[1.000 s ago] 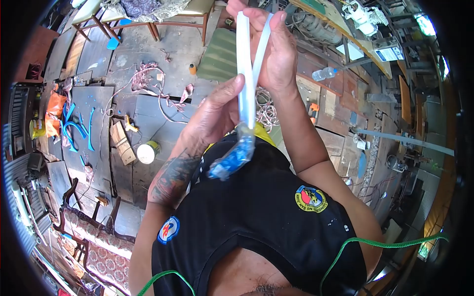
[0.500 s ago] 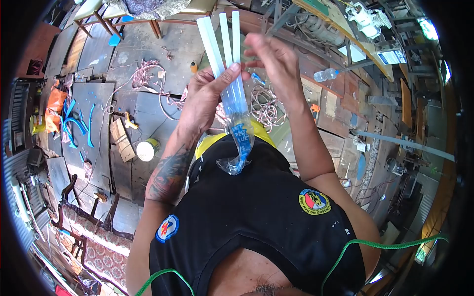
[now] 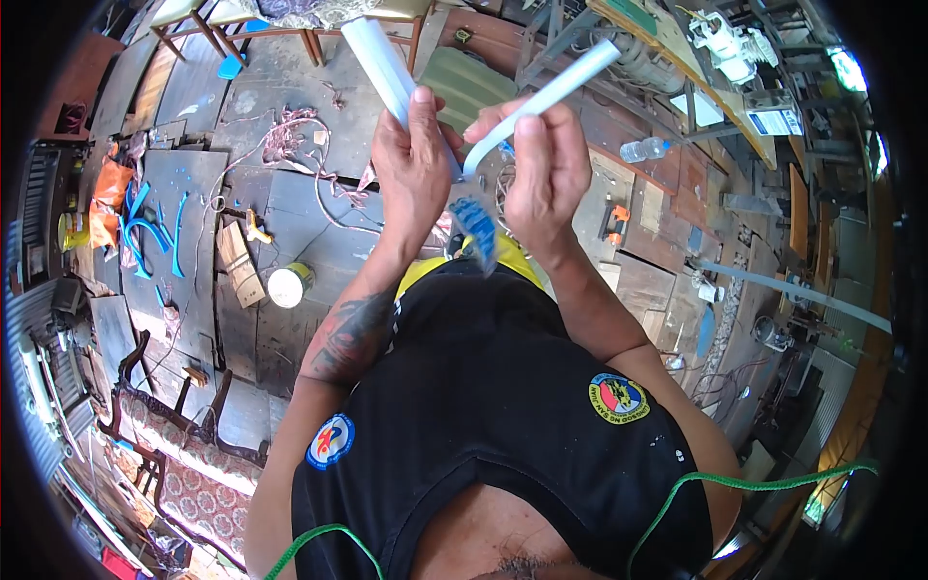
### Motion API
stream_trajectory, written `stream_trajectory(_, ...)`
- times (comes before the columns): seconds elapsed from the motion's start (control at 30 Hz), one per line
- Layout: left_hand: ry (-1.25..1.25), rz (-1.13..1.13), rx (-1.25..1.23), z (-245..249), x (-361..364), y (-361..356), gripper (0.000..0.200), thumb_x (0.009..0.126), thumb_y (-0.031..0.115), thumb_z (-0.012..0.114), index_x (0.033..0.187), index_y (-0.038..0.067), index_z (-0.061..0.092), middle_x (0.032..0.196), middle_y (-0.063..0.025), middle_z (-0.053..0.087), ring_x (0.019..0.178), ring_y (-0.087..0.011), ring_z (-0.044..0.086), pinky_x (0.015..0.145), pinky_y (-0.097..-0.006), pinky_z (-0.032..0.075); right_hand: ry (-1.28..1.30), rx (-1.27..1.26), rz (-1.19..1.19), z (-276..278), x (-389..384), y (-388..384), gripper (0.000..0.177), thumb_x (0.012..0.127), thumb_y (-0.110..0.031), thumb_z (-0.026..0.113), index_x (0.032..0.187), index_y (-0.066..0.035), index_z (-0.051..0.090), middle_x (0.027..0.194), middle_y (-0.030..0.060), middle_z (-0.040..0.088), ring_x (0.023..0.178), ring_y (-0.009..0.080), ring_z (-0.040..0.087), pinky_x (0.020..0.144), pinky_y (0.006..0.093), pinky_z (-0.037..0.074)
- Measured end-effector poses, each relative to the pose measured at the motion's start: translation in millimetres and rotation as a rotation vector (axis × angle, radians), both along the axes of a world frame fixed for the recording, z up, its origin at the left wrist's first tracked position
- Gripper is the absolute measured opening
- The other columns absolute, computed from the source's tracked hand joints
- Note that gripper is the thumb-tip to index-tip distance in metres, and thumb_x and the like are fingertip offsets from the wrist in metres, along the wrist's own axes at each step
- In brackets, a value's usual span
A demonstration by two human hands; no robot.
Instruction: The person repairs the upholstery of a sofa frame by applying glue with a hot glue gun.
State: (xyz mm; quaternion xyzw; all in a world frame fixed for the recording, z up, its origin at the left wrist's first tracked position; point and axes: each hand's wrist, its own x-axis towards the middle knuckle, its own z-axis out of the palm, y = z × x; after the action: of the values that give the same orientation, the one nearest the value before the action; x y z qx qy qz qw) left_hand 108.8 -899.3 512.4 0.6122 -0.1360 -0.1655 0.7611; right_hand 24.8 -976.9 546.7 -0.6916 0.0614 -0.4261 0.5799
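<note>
White translucent sticks [image 3: 379, 70] are bundled in my left hand [image 3: 416, 159], whose fingers wrap round their lower part. One bent white stick [image 3: 570, 75] is pinched between the thumb and fingers of my right hand [image 3: 549, 164]; it curves down towards the bundle, and its lower end is near the left fingers. A clear plastic wrapper with blue print [image 3: 474, 230] hangs below my hands, blurred, in front of the yellow shorts. How its upper part meets the sticks is hidden by my left hand.
Tangled rope [image 3: 290, 135], a yellow-lidded white tub [image 3: 287, 287], blue cut pieces [image 3: 145, 232] and an orange tool [image 3: 615, 222] lie on the wooden floor. A clear bottle [image 3: 645, 150] is at the right. An upholstered chair [image 3: 198, 493] stands at the lower left.
My right hand, which was apart from the sticks, now grips one and has pulled it aside to the right, bending it. The bundle in my left hand has tilted left, and the wrapper swings free of the shirt.
</note>
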Motion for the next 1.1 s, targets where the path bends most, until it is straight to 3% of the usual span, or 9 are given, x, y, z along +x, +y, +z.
stream_trajectory(0.27,-0.110,-0.111,-0.036,-17,11,5,0.034,0.105,0.033,0.058,0.097,0.000,0.062,0.067,0.0002,0.058,0.060,-0.0059,0.054,0.050,-0.0240,0.042,-0.074,0.191,0.177,2,6,16,0.017,0.107,-0.007,0.043,0.120,0.003,0.047,0.097,0.0138,0.066,0.085,0.0155,0.064,0.079,0.0263,0.052)
stream_trajectory(0.43,-0.160,-0.145,-0.013,-2,7,10,0.030,0.105,0.028,0.058,0.097,0.000,0.062,0.064,-0.0001,0.060,0.056,-0.0055,0.054,0.048,-0.0240,0.042,-0.131,0.710,0.259,8,7,-3,0.017,0.106,-0.008,0.047,0.119,0.002,0.052,0.096,0.0146,0.065,0.088,0.0242,0.069,0.080,0.0489,0.063)
stream_trajectory(0.53,-0.178,-0.175,0.047,4,4,15,0.027,0.104,0.026,0.059,0.097,0.000,0.063,0.062,-0.0011,0.060,0.053,-0.0057,0.054,0.046,-0.0248,0.042,-0.133,1.050,0.200,4,2,-12,0.017,0.106,-0.011,0.048,0.115,0.002,0.055,0.096,0.0153,0.065,0.087,0.0257,0.069,0.079,0.0496,0.063)
stream_trajectory(0.63,-0.309,-0.270,0.148,-26,-8,25,0.025,0.103,0.024,0.061,0.097,0.000,0.063,0.060,-0.0011,0.059,0.051,-0.0065,0.053,0.044,-0.0265,0.041,-0.211,0.376,0.054,21,-3,-38,0.021,0.107,-0.018,0.047,0.098,-0.002,0.056,0.091,0.0128,0.065,0.085,0.0246,0.069,0.081,0.0519,0.063)
stream_trajectory(0.7,-0.097,-0.426,0.265,-65,-27,38,0.025,0.102,0.026,0.062,0.098,0.001,0.063,0.058,-0.0005,0.057,0.049,-0.0091,0.054,0.044,-0.0289,0.041,-0.516,0.447,0.005,75,-5,-65,0.020,0.106,-0.020,0.050,0.096,-0.003,0.056,0.080,0.0081,0.060,0.063,0.0186,0.059,0.054,0.0317,0.052)
stream_trajectory(0.73,-0.098,-0.436,0.273,-72,-26,39,0.025,0.102,0.026,0.062,0.098,0.001,0.063,0.058,-0.0005,0.057,0.049,-0.0091,0.054,0.044,-0.0289,0.041,-0.411,0.238,0.159,91,-16,-81,0.021,0.105,-0.022,0.053,0.102,-0.001,0.057,0.093,0.0071,0.059,0.079,0.0171,0.051,0.070,0.0332,0.041)
stream_trajectory(0.8,0.350,-0.242,0.119,-83,-15,36,0.031,0.104,0.032,0.058,0.098,0.002,0.063,0.059,-0.0013,0.056,0.049,-0.0104,0.054,0.044,-0.0287,0.043,-0.234,0.442,0.175,107,-19,-76,0.020,0.104,-0.020,0.054,0.104,-0.001,0.058,0.086,0.0071,0.058,0.073,0.0146,0.052,0.063,0.0309,0.042)
stream_trajectory(0.93,0.538,-0.151,-0.073,-67,19,27,0.047,0.104,0.045,0.052,0.113,-0.001,0.059,0.071,-0.0051,0.059,0.054,-0.0150,0.058,0.052,-0.0285,0.050,0.297,0.449,0.300,21,-21,-57,0.018,0.101,-0.019,0.061,0.103,-0.001,0.061,0.075,0.0030,0.058,0.050,0.0027,0.044,0.042,0.0176,0.032)
stream_trajectory(1.1,0.576,-0.186,-0.150,-54,29,21,0.045,0.106,0.042,0.049,0.118,-0.001,0.055,0.080,-0.0086,0.062,0.067,-0.0173,0.063,0.059,-0.0310,0.054,0.790,0.420,0.320,-52,-29,-22,0.027,0.089,-0.021,0.078,0.106,-0.002,0.069,0.079,-0.0012,0.065,0.054,0.0005,0.050,0.046,0.0184,0.039)
